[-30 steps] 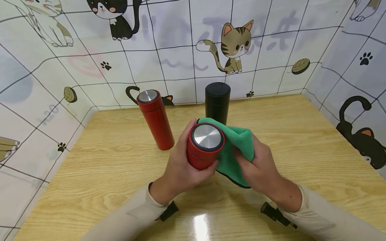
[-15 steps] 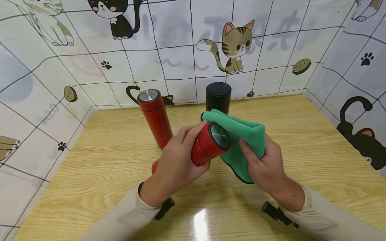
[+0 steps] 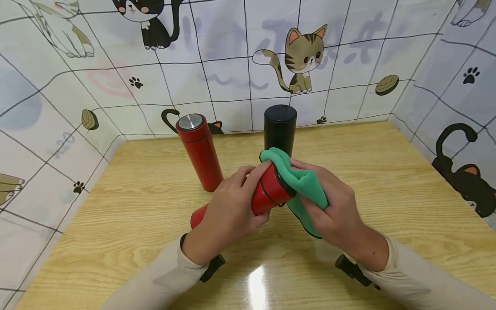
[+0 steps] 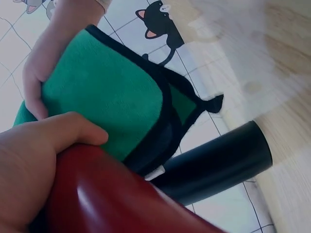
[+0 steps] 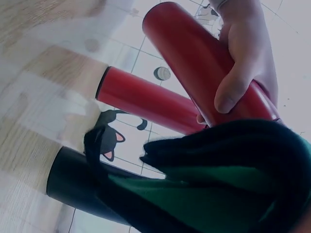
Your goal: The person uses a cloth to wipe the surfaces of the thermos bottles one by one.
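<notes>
My left hand [image 3: 232, 206] grips a red thermos [image 3: 267, 191] round its upper body, tilted with its lid end up to the right. In my right hand [image 3: 337, 204] is a folded green cloth with dark edging [image 3: 304, 185], draped over the thermos's lid and hiding its steel top. The right wrist view shows the left thumb [image 5: 233, 92] along the red body, with the cloth close in front. Seen from the left wrist, the cloth [image 4: 112, 87] hangs from the right hand [image 4: 46, 63] beside the thermos [image 4: 107, 194].
A second red thermos [image 3: 201, 159] with a steel lid top stands at the back left of the wooden table [image 3: 128, 215]. Behind the cloth is an upright black thermos-like cylinder [image 3: 280, 129]. A cat-print sheet [image 3: 224, 47] lines the back and sides.
The held thermos has gone from lid facing up to tilted sideways, its base now showing at left. The cloth swung off to the right, then came back down over the lid.
</notes>
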`<state>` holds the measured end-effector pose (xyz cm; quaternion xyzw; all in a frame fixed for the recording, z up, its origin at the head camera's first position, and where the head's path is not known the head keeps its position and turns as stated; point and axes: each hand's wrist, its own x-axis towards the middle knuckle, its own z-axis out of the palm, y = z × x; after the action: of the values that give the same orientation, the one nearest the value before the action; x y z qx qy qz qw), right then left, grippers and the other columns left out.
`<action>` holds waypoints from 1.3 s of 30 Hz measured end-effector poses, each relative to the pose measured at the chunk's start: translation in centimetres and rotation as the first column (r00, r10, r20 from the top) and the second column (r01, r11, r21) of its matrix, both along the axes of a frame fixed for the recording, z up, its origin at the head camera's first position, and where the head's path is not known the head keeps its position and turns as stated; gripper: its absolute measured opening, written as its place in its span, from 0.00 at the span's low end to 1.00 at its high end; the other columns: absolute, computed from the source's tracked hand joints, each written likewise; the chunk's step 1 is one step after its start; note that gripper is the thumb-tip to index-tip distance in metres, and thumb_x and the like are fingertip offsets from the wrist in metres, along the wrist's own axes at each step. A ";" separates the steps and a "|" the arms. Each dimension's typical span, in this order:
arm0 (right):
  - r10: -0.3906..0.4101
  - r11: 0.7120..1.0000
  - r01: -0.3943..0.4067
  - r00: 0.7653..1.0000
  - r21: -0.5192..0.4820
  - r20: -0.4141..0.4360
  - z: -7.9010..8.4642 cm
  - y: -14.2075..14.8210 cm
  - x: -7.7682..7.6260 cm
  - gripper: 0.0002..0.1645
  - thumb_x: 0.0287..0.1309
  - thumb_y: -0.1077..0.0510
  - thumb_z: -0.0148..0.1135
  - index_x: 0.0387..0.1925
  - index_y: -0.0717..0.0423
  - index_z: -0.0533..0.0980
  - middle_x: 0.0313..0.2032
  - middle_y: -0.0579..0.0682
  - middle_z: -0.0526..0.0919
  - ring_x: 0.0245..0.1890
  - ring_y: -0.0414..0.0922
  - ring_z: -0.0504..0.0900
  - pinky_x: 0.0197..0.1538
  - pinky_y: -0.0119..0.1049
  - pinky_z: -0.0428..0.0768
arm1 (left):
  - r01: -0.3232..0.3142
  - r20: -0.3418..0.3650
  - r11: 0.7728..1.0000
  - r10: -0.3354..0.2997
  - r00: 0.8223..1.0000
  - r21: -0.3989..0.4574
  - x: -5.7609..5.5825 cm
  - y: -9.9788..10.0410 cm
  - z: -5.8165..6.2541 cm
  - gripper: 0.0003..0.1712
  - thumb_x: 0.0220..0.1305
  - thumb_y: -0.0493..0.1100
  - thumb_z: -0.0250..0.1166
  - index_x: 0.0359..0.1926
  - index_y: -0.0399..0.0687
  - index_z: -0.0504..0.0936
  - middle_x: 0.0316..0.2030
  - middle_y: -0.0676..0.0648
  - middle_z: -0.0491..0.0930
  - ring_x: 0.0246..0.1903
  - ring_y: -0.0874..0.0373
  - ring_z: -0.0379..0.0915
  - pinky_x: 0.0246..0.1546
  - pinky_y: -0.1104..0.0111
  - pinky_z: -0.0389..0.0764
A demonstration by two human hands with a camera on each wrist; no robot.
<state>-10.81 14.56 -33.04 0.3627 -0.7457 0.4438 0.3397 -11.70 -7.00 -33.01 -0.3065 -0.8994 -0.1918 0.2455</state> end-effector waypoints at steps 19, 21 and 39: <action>0.063 0.993 -0.075 0.989 -0.091 -0.132 0.4 -0.5 0.1 0.24 0.72 0.53 0.55 0.49 0.74 0.79 0.52 0.66 0.82 0.59 0.46 0.81 0.64 0.34 0.78 | 0.092 0.079 0.984 -0.105 0.991 0.153 0.3 0.4 0.0 0.53 0.44 0.43 0.79 0.70 0.48 0.61 0.52 0.46 0.76 0.48 0.54 0.79 0.48 0.65 0.85; 0.085 0.988 -0.100 0.987 -0.114 -0.133 0.4 -0.6 0.0 0.23 0.71 0.55 0.55 0.49 0.75 0.78 0.53 0.65 0.82 0.59 0.48 0.81 0.64 0.36 0.78 | 0.116 0.082 0.978 -0.132 0.988 0.171 0.3 0.4 -0.1 0.52 0.45 0.43 0.78 0.69 0.47 0.60 0.51 0.46 0.76 0.48 0.55 0.78 0.48 0.65 0.85; 0.310 0.951 -0.203 0.616 -0.233 0.725 -0.2 -0.2 0.9 0.22 0.75 0.60 0.47 0.65 0.61 0.68 0.56 0.52 0.79 0.52 0.42 0.84 0.53 0.37 0.84 | 0.355 -0.045 0.694 -0.422 0.905 0.626 0.4 0.2 0.4 0.50 0.49 0.40 0.76 0.68 0.35 0.57 0.58 0.38 0.74 0.58 0.47 0.73 0.57 0.58 0.81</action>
<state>-9.88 14.33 -33.24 0.2261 -0.7290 0.6445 -0.0448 -11.25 -6.80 -32.61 -0.3813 -0.7111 -0.5398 0.2398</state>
